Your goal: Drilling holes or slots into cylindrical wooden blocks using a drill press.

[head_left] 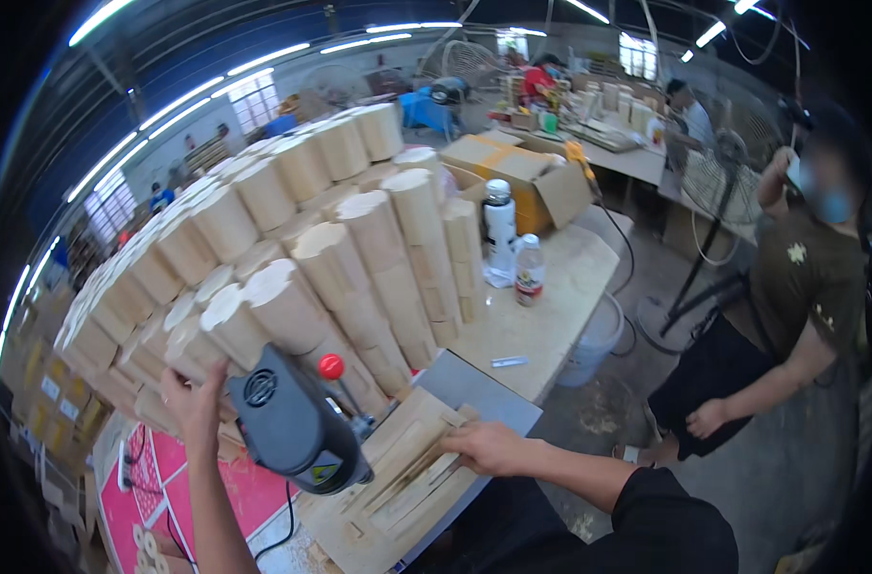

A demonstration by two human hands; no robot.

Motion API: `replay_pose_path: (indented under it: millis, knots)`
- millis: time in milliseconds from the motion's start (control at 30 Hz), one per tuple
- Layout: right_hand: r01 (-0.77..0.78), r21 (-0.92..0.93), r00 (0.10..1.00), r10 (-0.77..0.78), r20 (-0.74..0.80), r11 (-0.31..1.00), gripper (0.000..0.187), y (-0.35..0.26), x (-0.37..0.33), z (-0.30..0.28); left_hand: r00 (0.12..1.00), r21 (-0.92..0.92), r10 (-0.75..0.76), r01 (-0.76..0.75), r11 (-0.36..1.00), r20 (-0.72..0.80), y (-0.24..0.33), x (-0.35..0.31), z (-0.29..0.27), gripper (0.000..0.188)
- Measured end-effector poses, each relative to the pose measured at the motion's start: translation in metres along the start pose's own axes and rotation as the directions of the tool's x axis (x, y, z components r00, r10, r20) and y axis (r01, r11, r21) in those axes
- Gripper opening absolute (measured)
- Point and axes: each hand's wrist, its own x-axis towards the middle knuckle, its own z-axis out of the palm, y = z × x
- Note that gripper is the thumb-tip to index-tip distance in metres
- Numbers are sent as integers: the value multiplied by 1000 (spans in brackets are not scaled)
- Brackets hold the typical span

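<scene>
My left hand (197, 407) is raised beside the stacked pale wooden blocks (230, 320), thumb and fingers apart at the lower row. Whether it touches a block I cannot tell. Between my arms stands a dark grey bench machine (288, 421) with a rounded motor housing and a red ball knob (331, 365) on a lever. Under its head lies a wooden jig (407, 464) made of boards and strips. My right hand (489, 448) is closed at the right end of this jig, fingers curled down; what they grip is hidden.
Behind the machine the block stack rises in several tiers. A dark-capped bottle (498, 230), a smaller bottle (529, 273) and an open cardboard box (522, 177) stand on the table's far right. A bucket (594, 340) is below. At right stands another person (790, 277), near a fan (731, 182).
</scene>
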Motion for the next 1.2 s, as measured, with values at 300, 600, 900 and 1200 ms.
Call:
replay_pose_path:
  millis: [300, 600, 900, 1200]
  knots:
    - [230, 125, 966, -211, -147, 965, 35, -22, -35, -15, 967, -594, -152, -1, 805, -206, -86, -63, -89, 48]
    - [68, 88, 997, -64, -50, 994, 31, 3, -3, -9, 952, 180, 46, -105, 978, 303, 4, -284, -63, 59]
    - [43, 120, 999, -40, -31, 992, 32, 6, 1, 2, 785, 361, 159, -442, 821, 598, 29, -320, -34, 60]
    - [46, 129, 999, -42, -33, 991, 33, 17, -2, 2, 773, 156, 190, -350, 924, 606, 38, -311, -5, 64]
